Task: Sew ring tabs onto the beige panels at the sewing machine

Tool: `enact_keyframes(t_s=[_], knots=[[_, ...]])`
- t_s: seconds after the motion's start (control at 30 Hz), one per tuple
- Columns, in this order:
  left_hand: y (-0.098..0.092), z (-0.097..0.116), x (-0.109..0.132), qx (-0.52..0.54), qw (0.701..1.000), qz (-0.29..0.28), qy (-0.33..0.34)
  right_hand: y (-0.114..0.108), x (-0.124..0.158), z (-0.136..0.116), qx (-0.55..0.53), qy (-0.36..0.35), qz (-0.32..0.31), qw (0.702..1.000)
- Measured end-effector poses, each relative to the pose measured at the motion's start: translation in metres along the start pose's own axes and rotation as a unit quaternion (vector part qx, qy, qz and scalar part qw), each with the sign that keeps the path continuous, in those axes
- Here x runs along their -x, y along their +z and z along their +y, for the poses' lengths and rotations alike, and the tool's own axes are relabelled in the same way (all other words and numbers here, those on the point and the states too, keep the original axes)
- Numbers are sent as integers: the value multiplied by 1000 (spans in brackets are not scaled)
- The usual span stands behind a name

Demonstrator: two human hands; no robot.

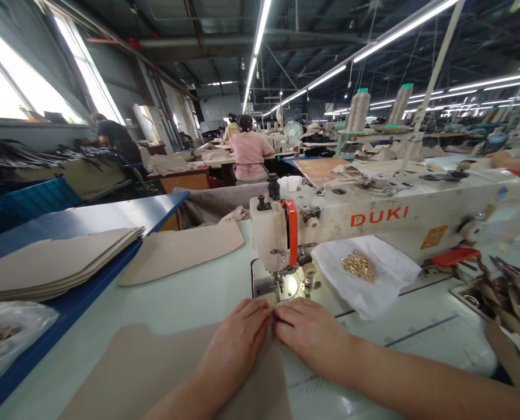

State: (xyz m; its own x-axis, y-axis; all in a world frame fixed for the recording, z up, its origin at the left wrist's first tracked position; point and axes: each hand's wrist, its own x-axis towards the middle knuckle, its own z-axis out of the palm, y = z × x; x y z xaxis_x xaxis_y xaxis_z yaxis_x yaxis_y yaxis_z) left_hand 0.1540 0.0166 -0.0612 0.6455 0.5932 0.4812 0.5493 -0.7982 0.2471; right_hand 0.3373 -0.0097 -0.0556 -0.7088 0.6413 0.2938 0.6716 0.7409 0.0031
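My left hand (237,344) and my right hand (312,332) lie side by side on a tan fabric piece (146,367), fingertips meeting just in front of the needle of the white DUKI sewing machine (373,219). Both hands have fingers curled and pressed down onto the fabric's front edge, pinching it near the presser foot (281,286). The fabric spreads from under my left forearm toward the bottom left.
A white cloth (369,274) with several gold rings lies right of the needle. A stack of tan pieces (53,262) sits on a blue shelf at left, one loose piece (185,248) behind. Tan strips fill a tray (505,297) at right. Other people work at the back.
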Motion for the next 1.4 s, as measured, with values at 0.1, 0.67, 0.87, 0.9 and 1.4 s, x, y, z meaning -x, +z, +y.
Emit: enact_keyframes(t_s=[0.1, 0.67, 0.87, 0.9, 1.4], knots=[[0, 2, 3, 1, 1000, 11, -9, -1, -1, 0, 14, -8, -5, 1000], [18, -7, -31, -5, 1000, 27, -11, 1, -1, 35, 39, 3, -21, 999], [20, -13, -35, -9, 999, 39, -4, 4, -2, 38, 16, 25, -14, 999], [21, -14, -36, -9, 999, 41, -2, 4, -2, 39, 14, 28, -15, 999], [24, -21, -38, -1, 999, 53, 0, 7, -5, 41, 15, 39, -8, 999]])
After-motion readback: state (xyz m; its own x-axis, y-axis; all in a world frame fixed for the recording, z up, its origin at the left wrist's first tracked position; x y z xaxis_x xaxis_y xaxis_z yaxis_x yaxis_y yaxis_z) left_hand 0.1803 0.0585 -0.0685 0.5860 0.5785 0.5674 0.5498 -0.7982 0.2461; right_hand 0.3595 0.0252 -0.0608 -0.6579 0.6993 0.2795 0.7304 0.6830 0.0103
